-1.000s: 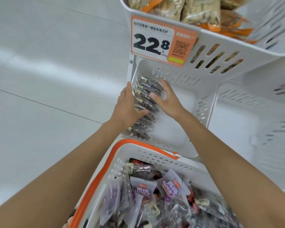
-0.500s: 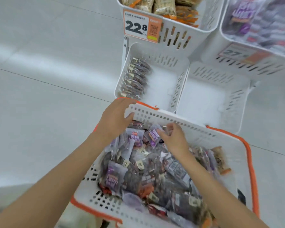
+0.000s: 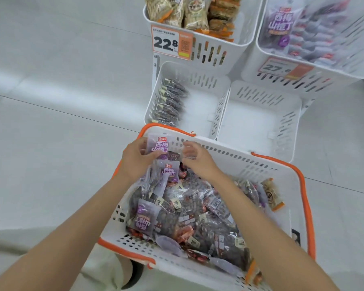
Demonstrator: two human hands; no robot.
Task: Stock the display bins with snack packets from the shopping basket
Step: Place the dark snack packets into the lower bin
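A white shopping basket with an orange rim sits below me, full of several dark and purple snack packets. My left hand grips a purple packet at the basket's far left corner. My right hand pinches a small dark packet beside it. Beyond the basket, the lower left display bin holds a row of dark packets standing along its left wall. The lower right bin holds nothing.
Two upper bins stand behind: one with tan and orange packets and a 22.8 price tag, one with purple packets and its own price tag. Pale tiled floor lies to the left.
Both hands left the row in the lower left bin and came back to the basket. They now hold packets lifted at its far left corner.
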